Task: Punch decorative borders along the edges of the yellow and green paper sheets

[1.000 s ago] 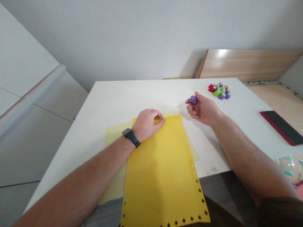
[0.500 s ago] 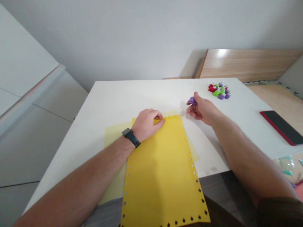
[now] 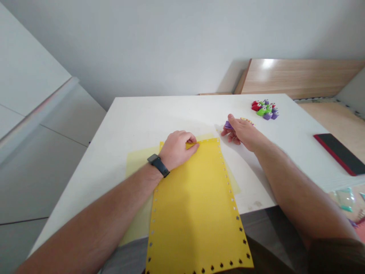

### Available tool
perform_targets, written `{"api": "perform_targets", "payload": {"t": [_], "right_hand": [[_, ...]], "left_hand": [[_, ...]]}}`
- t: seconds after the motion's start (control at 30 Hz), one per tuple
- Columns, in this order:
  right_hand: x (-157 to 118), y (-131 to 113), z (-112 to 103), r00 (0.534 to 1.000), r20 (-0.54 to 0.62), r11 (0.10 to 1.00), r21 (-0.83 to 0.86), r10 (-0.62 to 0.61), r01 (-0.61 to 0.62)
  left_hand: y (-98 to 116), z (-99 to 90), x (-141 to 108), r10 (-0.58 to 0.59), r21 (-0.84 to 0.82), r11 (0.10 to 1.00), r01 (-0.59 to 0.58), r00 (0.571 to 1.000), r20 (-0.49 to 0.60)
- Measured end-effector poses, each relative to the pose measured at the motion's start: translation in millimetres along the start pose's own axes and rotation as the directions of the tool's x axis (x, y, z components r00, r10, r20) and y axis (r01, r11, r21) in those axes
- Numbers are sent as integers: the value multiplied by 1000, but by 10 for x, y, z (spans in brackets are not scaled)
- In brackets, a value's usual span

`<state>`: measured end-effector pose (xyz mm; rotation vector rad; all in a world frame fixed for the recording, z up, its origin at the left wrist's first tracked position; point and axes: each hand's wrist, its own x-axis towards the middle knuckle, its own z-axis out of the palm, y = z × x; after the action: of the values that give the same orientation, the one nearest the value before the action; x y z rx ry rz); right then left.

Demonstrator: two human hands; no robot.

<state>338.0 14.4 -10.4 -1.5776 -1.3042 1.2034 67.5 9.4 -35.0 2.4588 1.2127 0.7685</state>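
The far edge of a bright yellow sheet (image 3: 199, 198) is pinched between the thumb and fingers of my left hand (image 3: 178, 150). Small shaped holes run along the sheet's sides and its near edge, which hangs over the table's front. A paler yellow sheet (image 3: 137, 213) lies beneath, poking out on both sides. To the right of the sheet, apart from it, my right hand (image 3: 241, 131) grips a small purple craft punch (image 3: 228, 125), partly covered by the fingers. Little yellow cut-out pieces (image 3: 247, 121) lie just behind that hand.
Several red, green and purple craft punches (image 3: 265, 109) stand grouped at the back right of the white table (image 3: 159, 116). A dark, red-edged flat object (image 3: 339, 154) lies at the right edge. A clear container (image 3: 345, 198) sits lower, beyond the table.
My right hand has shifted slightly left and turned with the purple punch, and yellow pieces now show behind it. My left hand and the sheet have stayed in place.
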Motion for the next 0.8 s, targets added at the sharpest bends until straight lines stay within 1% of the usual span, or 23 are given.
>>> {"api": "perform_targets", "payload": {"t": [0.23, 0.4, 0.53, 0.7, 0.8], "right_hand": [[-36, -58, 16, 999, 2, 999, 18, 37, -37], [-30, -50, 16, 1000, -15, 1000, -8, 7, -8], [-3, -6, 4, 1000, -15, 1000, -16, -2, 1], [25, 35, -6, 999, -7, 998, -51, -43, 43], [24, 34, -3, 999, -18, 998, -55, -43, 42]], "left_hand": [[7, 5, 2, -5, 7, 1000, 5, 1000, 5], [11, -6, -2, -8, 5, 1000, 8, 1000, 8], [11, -7, -2, -9, 1, 1000, 9, 1000, 4], [12, -12, 0, -10, 3, 1000, 10, 1000, 9], [14, -14, -1, -11, 1, 1000, 11, 1000, 11]]}}
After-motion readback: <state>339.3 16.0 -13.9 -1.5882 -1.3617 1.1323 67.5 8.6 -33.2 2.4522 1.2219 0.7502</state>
